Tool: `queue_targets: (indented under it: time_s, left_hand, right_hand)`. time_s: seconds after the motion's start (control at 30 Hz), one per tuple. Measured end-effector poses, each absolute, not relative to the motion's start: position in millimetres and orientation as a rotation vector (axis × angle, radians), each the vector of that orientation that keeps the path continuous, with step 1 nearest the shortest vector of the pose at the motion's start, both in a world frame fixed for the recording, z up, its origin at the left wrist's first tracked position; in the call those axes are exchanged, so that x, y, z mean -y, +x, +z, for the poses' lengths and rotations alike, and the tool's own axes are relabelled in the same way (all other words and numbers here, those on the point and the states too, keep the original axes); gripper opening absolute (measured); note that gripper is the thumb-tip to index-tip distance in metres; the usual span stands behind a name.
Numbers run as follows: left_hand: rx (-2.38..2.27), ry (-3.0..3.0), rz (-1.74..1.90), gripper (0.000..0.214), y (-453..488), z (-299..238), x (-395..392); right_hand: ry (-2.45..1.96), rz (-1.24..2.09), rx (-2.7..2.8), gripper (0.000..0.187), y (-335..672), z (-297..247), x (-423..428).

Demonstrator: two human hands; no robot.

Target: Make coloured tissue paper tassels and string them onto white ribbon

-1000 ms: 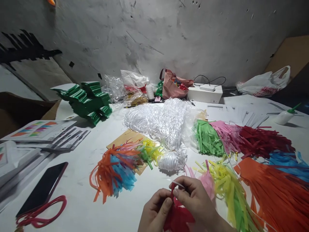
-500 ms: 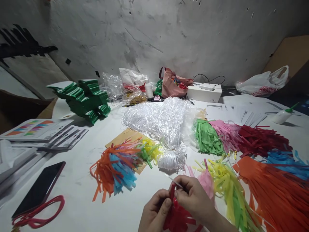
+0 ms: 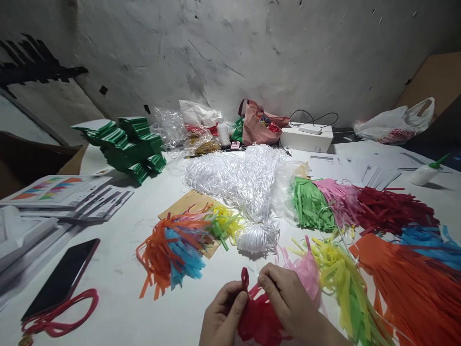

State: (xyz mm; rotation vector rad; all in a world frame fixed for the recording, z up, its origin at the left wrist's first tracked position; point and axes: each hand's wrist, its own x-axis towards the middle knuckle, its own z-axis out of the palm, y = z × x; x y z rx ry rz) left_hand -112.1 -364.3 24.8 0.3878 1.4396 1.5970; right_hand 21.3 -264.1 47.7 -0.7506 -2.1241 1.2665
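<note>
At the bottom middle, my left hand (image 3: 225, 312) pinches a red tissue-paper tassel (image 3: 261, 319) just below its small twisted loop (image 3: 245, 278), which stands up above the fingertips. My right hand (image 3: 288, 298) is closed beside it, fingertips pressed together over the red strips; what lies between them is too small to make out. Beyond the hands is a tied bundle of white string (image 3: 257, 235). Right of my right hand lie a pink tassel (image 3: 306, 274) and a yellow-green tassel (image 3: 342, 283).
Orange fringe (image 3: 414, 283), a green tassel (image 3: 313, 204) and dark red fringe (image 3: 396, 209) cover the right side. An orange-blue tassel (image 3: 173, 254) lies left of centre, a phone (image 3: 63, 276) farther left. Green stacked cutouts (image 3: 129, 149) and a glue bottle (image 3: 425, 174) stand farther back.
My hands have moved slightly apart, and the loop of the red tassel now shows free above my left fingers. The white string seen at my right fingertips is no longer distinct.
</note>
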Motion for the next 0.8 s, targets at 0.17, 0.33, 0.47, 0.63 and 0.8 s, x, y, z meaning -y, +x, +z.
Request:
queue_targets:
  time_s: [0.17, 0.33, 0.47, 0.63, 0.8]
  left_hand:
    - [-1.370, 0.213, 1.691, 0.042, -115, 26, 361]
    - [-1.345, 0.249, 1.655, 0.042, -114, 24, 360]
    - [-1.379, 0.354, 1.630, 0.040, -113, 21, 364]
    - [-1.338, 0.546, 1.566, 0.035, -106, 30, 364]
    - [-1.379, 0.489, 1.647, 0.042, -107, 35, 361]
  right_hand:
    - [-0.648, 1.180, 2.131, 0.040, 28, 47, 269]
    - [-0.609, 1.168, 2.181, 0.039, 31, 47, 274]
    - [-0.671, 1.179, 2.209, 0.039, 27, 45, 274]
    - [-0.775, 1.276, 2.192, 0.030, 18, 46, 273]
    - [-0.727, 1.250, 2.208, 0.029, 13, 44, 275]
